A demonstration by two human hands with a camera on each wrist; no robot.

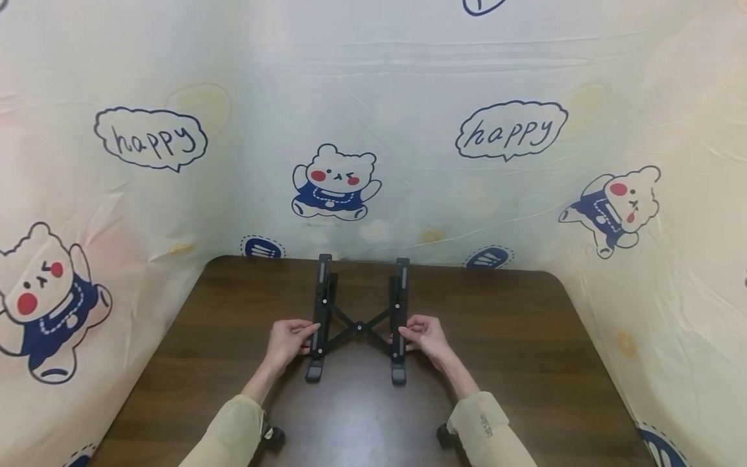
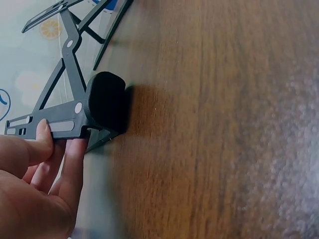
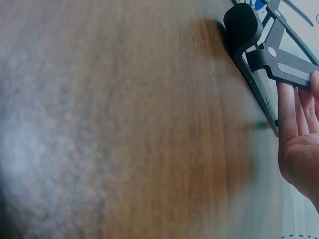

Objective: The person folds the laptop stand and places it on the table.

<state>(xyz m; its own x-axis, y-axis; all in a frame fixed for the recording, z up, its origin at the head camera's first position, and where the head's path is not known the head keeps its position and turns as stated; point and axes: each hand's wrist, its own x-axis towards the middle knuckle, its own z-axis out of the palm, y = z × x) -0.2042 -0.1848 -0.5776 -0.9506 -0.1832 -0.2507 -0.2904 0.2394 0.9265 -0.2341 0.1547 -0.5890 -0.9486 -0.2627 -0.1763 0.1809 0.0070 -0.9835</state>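
A black folding laptop stand [image 1: 359, 328] stands unfolded on the wooden table, its two side rails joined by crossed bars with a centre pivot. My left hand [image 1: 287, 342] pinches the left rail near its front, thumb on top and fingers beneath. On the other side my right hand [image 1: 427, 337] holds the right rail the same way. In the left wrist view, the left hand [image 2: 45, 184] grips the rail just behind the stand's upturned front lip [image 2: 105, 99]. The right wrist view has the right hand [image 3: 301, 129] at its rail, the thumb partly cut off by the frame edge.
The brown wooden table [image 1: 233, 311] has rounded back corners. A pale cloth [image 1: 408, 84] printed with bears and "happy" bubbles hangs behind it and along both sides. Dark wrist-camera mounts [image 1: 273, 438] sit at both cuffs, close above the table.
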